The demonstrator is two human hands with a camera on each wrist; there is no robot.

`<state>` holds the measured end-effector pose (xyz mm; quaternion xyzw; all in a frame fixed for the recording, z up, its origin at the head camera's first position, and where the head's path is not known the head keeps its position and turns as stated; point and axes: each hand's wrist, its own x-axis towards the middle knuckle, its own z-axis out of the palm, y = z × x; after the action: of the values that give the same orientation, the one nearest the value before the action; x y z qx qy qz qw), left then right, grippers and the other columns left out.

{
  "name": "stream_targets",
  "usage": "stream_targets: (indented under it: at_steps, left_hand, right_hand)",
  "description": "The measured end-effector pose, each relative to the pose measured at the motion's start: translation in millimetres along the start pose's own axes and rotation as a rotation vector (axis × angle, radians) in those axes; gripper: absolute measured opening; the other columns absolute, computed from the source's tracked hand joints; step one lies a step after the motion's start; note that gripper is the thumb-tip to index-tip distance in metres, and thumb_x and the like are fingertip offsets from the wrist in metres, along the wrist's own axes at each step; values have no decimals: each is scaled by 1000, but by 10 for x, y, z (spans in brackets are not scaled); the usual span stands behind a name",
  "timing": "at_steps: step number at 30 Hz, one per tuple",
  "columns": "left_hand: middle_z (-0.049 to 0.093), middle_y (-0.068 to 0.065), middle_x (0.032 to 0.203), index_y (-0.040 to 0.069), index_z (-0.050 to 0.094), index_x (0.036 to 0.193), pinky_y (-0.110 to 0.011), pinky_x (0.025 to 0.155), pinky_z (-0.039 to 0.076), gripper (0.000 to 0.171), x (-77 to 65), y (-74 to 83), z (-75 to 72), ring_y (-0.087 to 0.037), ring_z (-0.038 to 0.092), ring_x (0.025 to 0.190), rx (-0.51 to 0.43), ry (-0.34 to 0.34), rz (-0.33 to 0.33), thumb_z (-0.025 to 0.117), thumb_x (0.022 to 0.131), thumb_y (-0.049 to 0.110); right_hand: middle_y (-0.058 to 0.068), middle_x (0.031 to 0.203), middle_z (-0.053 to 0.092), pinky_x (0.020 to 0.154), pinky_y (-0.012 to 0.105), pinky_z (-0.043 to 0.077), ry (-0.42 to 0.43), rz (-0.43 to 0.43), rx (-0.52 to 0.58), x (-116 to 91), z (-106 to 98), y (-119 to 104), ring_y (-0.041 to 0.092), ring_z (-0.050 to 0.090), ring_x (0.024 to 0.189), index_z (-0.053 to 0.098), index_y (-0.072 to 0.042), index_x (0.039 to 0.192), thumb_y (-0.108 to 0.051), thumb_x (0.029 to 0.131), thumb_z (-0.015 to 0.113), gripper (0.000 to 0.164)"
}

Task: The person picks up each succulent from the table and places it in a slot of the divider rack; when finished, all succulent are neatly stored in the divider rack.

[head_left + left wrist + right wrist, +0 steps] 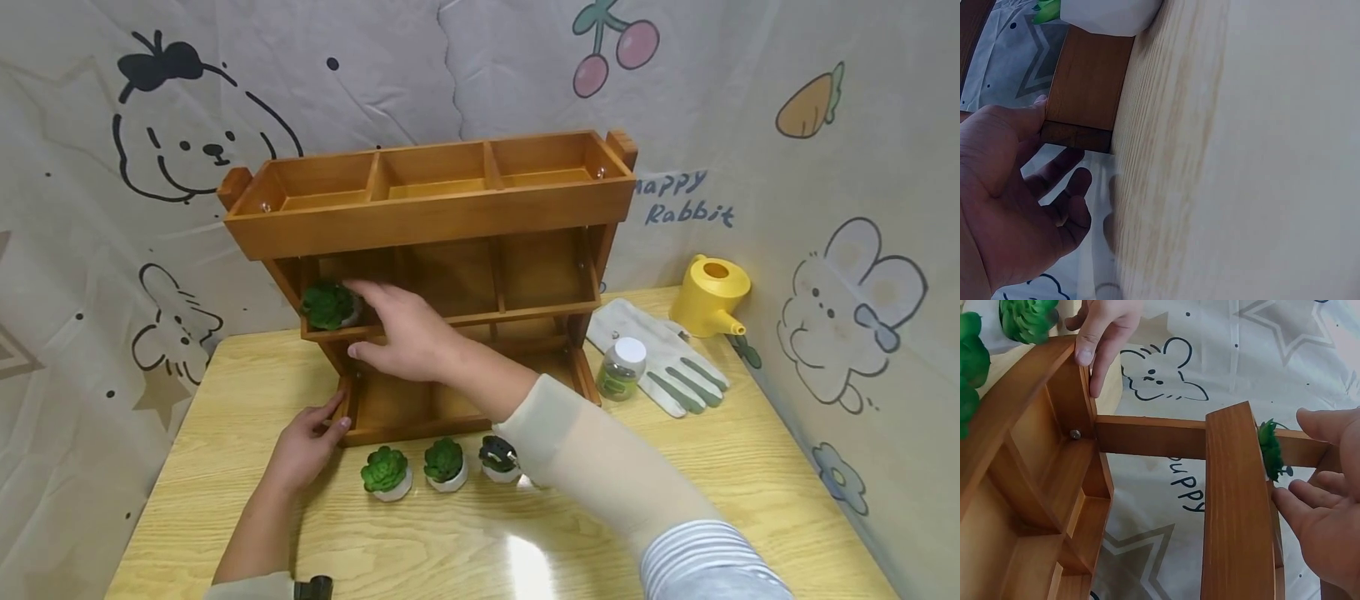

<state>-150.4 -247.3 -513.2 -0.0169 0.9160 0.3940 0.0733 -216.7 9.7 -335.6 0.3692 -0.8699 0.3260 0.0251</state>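
Observation:
A three-tier wooden shelf point(427, 221) with divided compartments stands on the table. In the left compartment of its middle tier sits a green potted succulent point(327, 306), also seen edge-on as a succulent point(1270, 450) in the right wrist view. Beside that plant is my right hand point(408, 329), its fingers extended and thumb spread apart; the fingertips lie at the pot's right side. My left hand point(303, 446) holds the lower left corner of the shelf, thumb on one side of the wooden end point(1079, 134) and fingers on the other.
Small potted succulents point(386, 472) stand in a row before the shelf, partly behind my right sleeve. To the right are a lidded jar point(622, 368), a pair of gloves point(663, 358) and a yellow watering can point(711, 293). Patterned cloth point(375, 75) hangs behind.

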Motion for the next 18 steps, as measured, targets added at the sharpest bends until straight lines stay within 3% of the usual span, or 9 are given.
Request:
stream_targets:
  at_steps: [8, 18]
  left_hand:
    - [54, -20, 142, 19, 41, 160, -58, 102, 46, 64, -3, 5, 16, -37, 56, 123, -5, 3, -2, 59, 105, 47]
    - [55, -19, 138, 20, 41, 160, -56, 99, 48, 62, 2, 12, 10, -36, 57, 120, 16, 2, 7, 59, 106, 44]
  right_hand:
    - [5, 157, 48, 106, 25, 46, 22, -30, 121, -181, -16, 31, 23, 57, 132, 37, -8, 160, -28, 97, 75, 76]
    - [4, 149, 57, 108, 30, 47, 62, -61, 213, -427, 19, 108, 16, 58, 132, 47, -9, 154, -27, 97, 75, 66]
